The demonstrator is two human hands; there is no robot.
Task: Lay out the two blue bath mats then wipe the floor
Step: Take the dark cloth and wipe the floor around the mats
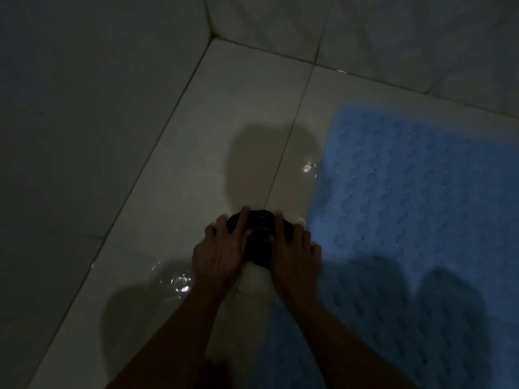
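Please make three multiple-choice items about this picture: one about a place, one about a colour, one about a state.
1. Where does the mat lie from the cloth?
A. to its right
B. to its left
C. under it

2. What colour is the mat?
A. red
B. blue
C. green

3. How is the floor near the hands?
A. covered with sand
B. covered with paper
C. wet, with shining spots

Answers:
1. A, the mat fills the right side and the cloth lies on the tile at its left edge.
2. B, its bumpy surface looks light blue.
3. C, glints show near the left hand and above the right hand, both pressing on the dark cloth.
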